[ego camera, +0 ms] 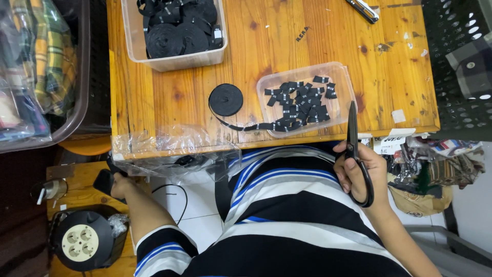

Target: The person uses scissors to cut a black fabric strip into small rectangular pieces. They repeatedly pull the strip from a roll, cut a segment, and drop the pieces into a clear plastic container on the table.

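My right hand (355,169) grips black scissors (353,149) near the table's front edge, blades shut and pointing up toward a clear plastic tray (344,84) full of several small cut black labels. A roll of black label ribbon (226,99) lies left of the tray, its loose end trailing along the tray's front. My left hand (117,183) reaches down below the table's left corner and holds a black object, partly hidden behind crumpled clear plastic (174,149).
A clear bin (134,46) of black ribbon rolls stands at the back of the wooden table (287,36). A second pair of scissors (363,9) lies at the far edge. A round cable reel (82,241) sits low left. Black crates (461,61) flank the right.
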